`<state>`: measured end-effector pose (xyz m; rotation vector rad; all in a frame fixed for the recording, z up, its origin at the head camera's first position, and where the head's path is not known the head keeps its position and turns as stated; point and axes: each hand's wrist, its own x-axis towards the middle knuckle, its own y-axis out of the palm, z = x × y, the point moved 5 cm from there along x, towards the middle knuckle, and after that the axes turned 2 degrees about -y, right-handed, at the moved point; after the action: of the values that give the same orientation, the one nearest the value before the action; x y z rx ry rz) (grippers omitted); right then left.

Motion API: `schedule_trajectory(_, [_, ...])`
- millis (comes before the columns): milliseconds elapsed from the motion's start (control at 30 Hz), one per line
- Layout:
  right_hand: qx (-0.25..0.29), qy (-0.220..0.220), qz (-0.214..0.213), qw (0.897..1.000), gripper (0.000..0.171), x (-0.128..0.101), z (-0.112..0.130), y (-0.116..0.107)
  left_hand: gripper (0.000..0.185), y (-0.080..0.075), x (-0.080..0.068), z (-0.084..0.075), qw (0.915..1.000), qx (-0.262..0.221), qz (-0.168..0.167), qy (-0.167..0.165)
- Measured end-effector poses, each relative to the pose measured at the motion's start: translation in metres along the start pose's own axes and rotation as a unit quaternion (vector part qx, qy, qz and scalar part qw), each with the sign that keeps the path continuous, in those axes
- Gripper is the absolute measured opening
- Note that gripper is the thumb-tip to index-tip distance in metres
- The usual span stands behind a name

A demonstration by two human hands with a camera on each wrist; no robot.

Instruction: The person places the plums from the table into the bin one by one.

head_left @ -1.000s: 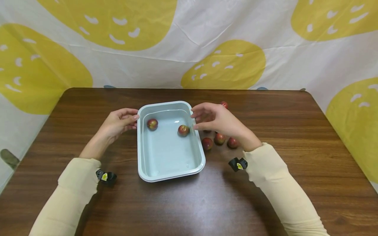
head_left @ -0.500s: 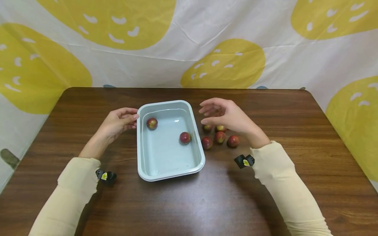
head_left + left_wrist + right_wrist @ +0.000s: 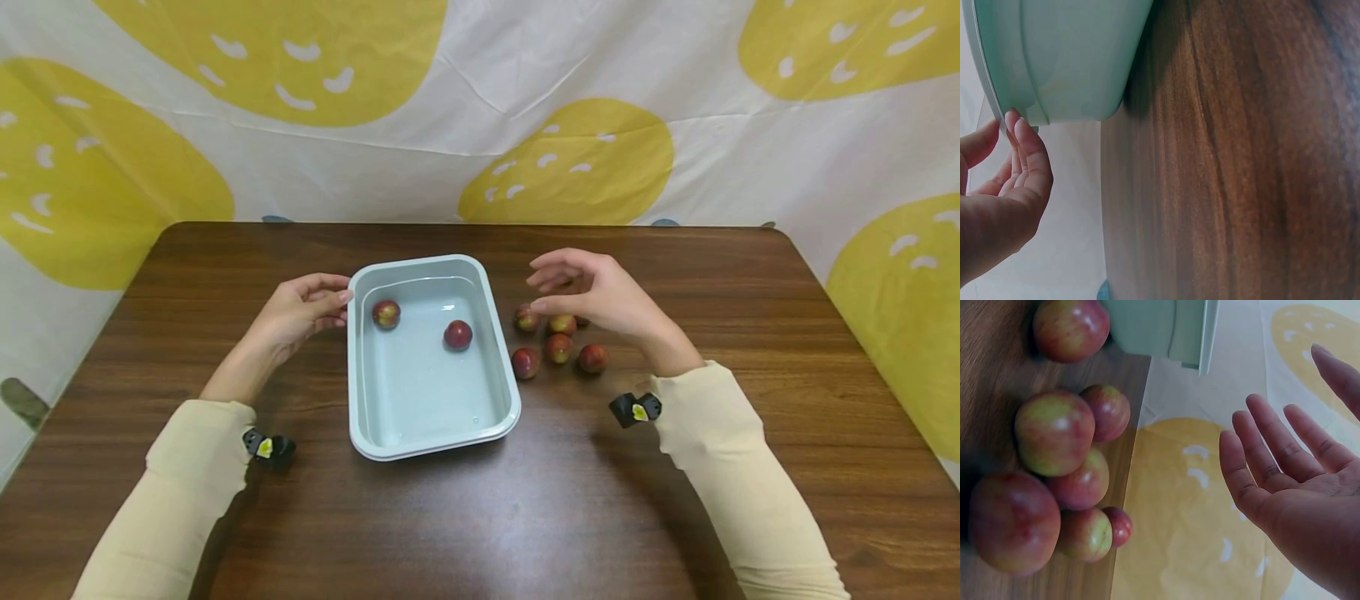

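A pale blue-green plastic basin (image 3: 420, 400) sits on the table with two red-and-yellow plums inside, one plum (image 3: 386, 314) by the left wall and a darker plum (image 3: 457, 335) right of centre. My left hand (image 3: 303, 312) pinches the basin's left rim; the left wrist view shows thumb and fingertips on either side of that rim (image 3: 988, 75). Nothing is in my right hand (image 3: 592, 287), which hovers with relaxed fingers over a cluster of plums (image 3: 558, 348) to the basin's right. Its palm (image 3: 1310, 500) shows bare in the right wrist view. The hand partly hides the rear plums in the head view.
Several plums lie close together on the brown wooden table (image 3: 720, 308), the nearest plum (image 3: 526, 362) beside the basin's right wall. Behind the table's far edge hangs a white cloth (image 3: 337, 175) with yellow fruit prints.
My right hand has drawn away from the basin's right rim, moving rightward over the plums. The right-hand plum in the basin has rolled about. My left hand has stayed put.
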<state>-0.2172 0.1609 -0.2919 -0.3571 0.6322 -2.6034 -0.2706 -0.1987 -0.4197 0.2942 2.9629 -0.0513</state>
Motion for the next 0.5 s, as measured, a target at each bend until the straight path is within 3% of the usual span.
schedule_trajectory(133, [-0.01,0.011,-0.015,1.0,0.041,-0.004,-0.005,-0.005,0.058,0.004,-0.005,-0.007,1.0,-0.001,-0.002,-0.004])
schedule_trajectory(367, [-0.005,0.025,-0.025,0.999,0.042,-0.012,-0.017,-0.014,0.043,0.027,-0.036,-0.048,0.9992,0.037,0.0,-0.018])
schedule_trajectory(500, [-0.001,0.029,-0.025,0.999,0.042,-0.018,-0.024,-0.018,0.042,0.03,-0.04,-0.053,0.9987,0.04,-0.003,-0.031])
